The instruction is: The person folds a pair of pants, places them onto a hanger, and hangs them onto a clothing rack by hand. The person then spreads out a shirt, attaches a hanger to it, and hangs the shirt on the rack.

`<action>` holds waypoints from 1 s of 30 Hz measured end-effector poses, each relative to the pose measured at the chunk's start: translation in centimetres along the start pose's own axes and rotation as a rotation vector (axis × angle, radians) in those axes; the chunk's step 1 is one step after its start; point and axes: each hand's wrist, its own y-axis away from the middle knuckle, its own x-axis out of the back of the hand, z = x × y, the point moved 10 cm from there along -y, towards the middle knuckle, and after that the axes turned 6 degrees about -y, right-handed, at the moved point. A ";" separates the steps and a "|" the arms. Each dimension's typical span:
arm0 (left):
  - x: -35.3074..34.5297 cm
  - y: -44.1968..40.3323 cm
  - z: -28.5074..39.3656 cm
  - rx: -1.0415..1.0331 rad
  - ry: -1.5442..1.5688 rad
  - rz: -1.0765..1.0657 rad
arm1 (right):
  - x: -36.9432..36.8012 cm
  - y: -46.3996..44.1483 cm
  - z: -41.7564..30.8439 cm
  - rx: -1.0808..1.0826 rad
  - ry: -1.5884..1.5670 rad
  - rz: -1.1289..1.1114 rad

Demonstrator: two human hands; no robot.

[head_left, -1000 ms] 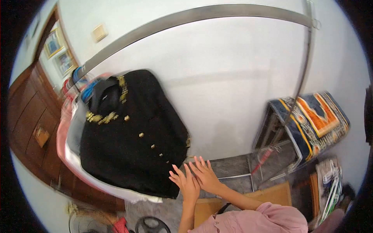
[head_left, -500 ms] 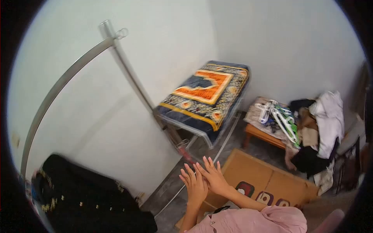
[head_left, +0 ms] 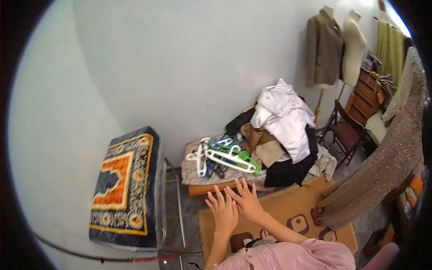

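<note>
My left hand (head_left: 223,213) and my right hand (head_left: 247,202) are raised in front of me, side by side, with fingers stretched out and spread. Their inner fingers touch or overlap, and I see nothing held in either one. Beyond my fingertips in the view stands a low wooden table (head_left: 198,189) with a pale cover. White and green clothes hangers (head_left: 230,159) lie on it in a tangle. Beside them is a heap of clothes with a shiny white garment (head_left: 284,118) on top and black and brown pieces under it.
A folded blue and orange patterned rug (head_left: 119,186) rests on a stand at left. A tan carpet (head_left: 279,204) covers the floor ahead. Two dress forms, one wearing a brown jacket (head_left: 325,49), stand at back right near a folding chair (head_left: 346,132). A sequined garment (head_left: 375,180) hangs at right.
My view has swung to the right. The rug now appears further left, the black garment has left the view, and the dress forms and sequined garment have entered. My hands keep the same pose.
</note>
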 end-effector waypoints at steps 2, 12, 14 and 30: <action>-2.4 -2.8 2.4 -0.102 0.031 -0.003 | 1.8 -0.4 3.7 -0.083 0.035 0.034; -12.2 -13.3 9.9 -0.406 0.111 -0.081 | 7.0 -1.8 17.1 -0.379 0.137 0.194; -13.4 -16.3 10.2 -0.404 0.151 -0.103 | 7.5 -3.3 19.5 -0.398 0.141 0.242; -24.3 -38.7 12.8 -0.578 0.196 -0.172 | 9.5 -17.0 39.9 -0.575 0.181 0.301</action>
